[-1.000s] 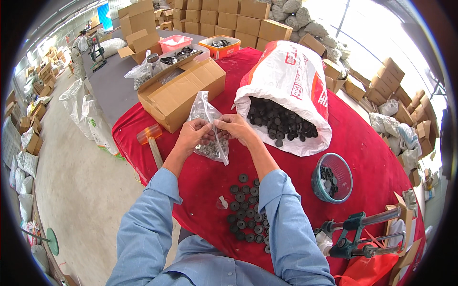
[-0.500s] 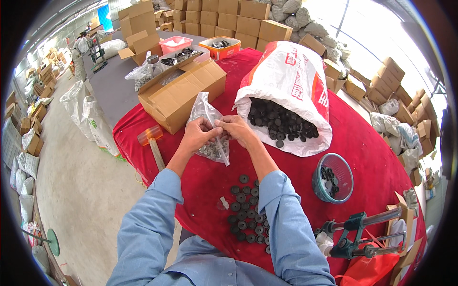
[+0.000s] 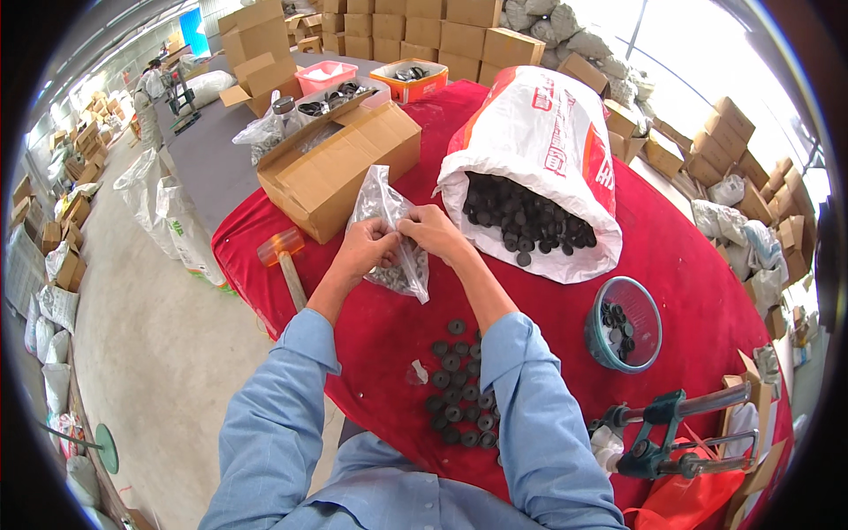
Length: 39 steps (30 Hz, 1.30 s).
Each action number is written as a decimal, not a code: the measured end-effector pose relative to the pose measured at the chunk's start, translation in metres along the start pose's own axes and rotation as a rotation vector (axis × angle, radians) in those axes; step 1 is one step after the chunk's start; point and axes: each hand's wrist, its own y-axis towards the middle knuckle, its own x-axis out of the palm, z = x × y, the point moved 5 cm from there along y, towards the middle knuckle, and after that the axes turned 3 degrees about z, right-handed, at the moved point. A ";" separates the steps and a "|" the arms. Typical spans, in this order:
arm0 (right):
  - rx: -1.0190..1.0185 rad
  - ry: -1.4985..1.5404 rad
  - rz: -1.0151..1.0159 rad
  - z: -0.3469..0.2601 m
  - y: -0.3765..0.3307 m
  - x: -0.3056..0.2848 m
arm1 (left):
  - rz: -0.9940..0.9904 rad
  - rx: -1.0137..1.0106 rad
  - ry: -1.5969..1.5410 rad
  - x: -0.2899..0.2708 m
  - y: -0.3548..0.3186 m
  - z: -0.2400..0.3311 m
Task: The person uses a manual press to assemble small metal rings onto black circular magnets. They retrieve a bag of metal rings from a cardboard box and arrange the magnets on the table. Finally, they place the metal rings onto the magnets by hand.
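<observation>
A clear zip bag (image 3: 382,196) with small greyish pieces inside lies on the red-covered table, between my two hands. My left hand (image 3: 364,251) pinches its left side, thumb and fingers together. From the other side my right hand (image 3: 435,233) grips the bag near its zip strip, fingertips close to the left hand's. Whether the zip is parted is hidden by my fingers. Between my forearms several black round discs with centre holes (image 3: 455,389) are spread on the cloth, partly covered by my right sleeve. A small crumpled clear scrap (image 3: 418,373) lies beside them.
Right of my hands, a white sack (image 3: 539,132) spills black discs at its mouth. A teal basket (image 3: 652,309) holds more discs. A green metal hand press (image 3: 654,433) stands at lower right. An orange-headed mallet (image 3: 281,247) and a cardboard box (image 3: 353,163) lie to the left.
The whole view has shifted slightly. Both hands stay on the zip bag, with only small finger movement; the surrounding things stay put.
</observation>
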 end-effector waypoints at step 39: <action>0.096 -0.313 0.168 -0.006 0.005 -0.052 | 0.289 0.121 0.446 -0.047 -0.013 0.029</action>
